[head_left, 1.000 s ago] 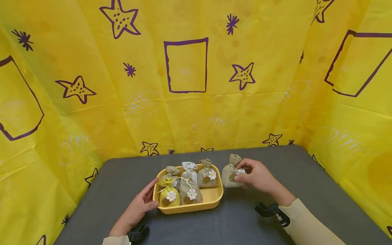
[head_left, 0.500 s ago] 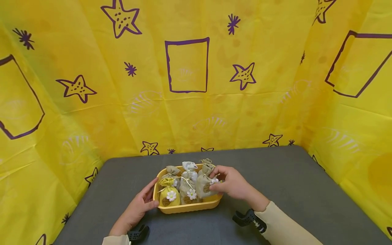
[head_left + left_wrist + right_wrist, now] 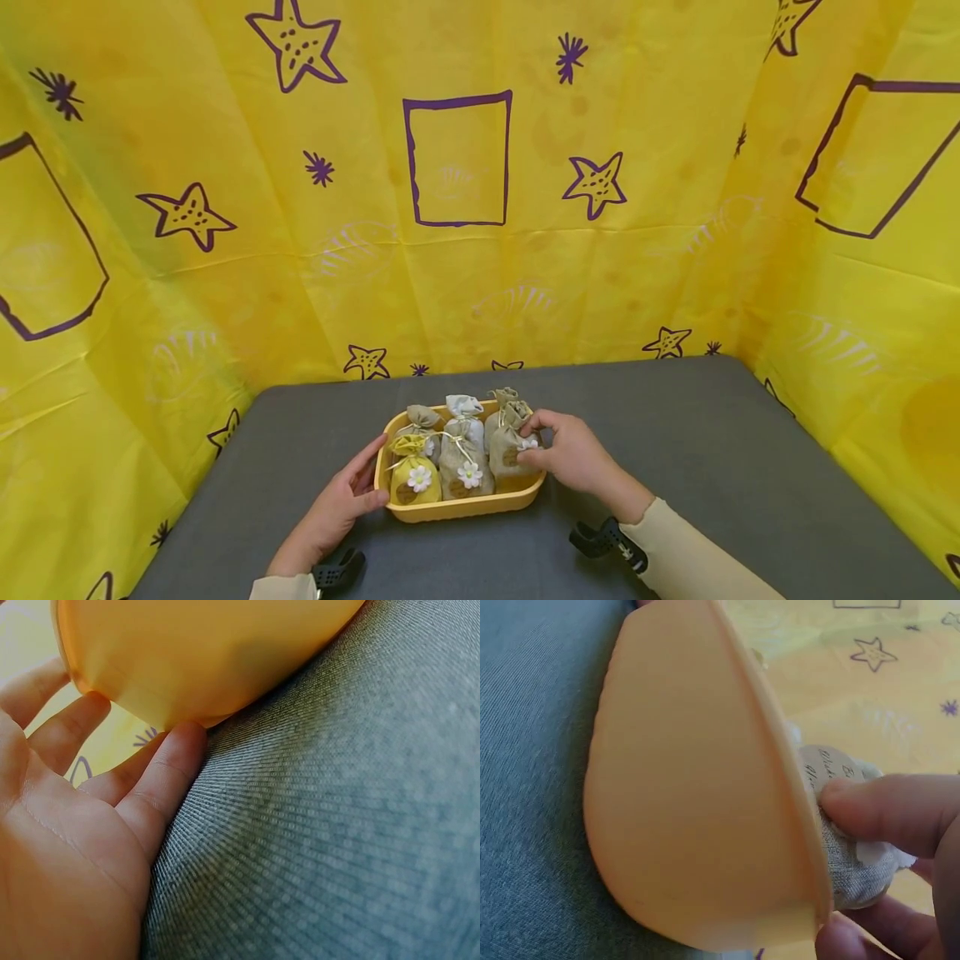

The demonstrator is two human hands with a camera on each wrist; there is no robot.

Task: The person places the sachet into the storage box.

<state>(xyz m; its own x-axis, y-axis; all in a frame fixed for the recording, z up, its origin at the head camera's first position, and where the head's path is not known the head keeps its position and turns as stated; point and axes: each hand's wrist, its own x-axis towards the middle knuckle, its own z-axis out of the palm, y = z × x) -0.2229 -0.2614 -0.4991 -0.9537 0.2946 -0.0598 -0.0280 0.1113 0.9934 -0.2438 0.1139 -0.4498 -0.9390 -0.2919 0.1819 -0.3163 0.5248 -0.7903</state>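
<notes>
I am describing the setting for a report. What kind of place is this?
Probably a staged recording booth, not a home: a yellow printed cloth walls in a grey padded table, which holds only a yellow tray of small sachet bags.

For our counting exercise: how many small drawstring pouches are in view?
6, all in the yellow tray: yellow pouch front-left, three behind and beside it, two at right, one held by the right hand. More may be hidden.
</notes>
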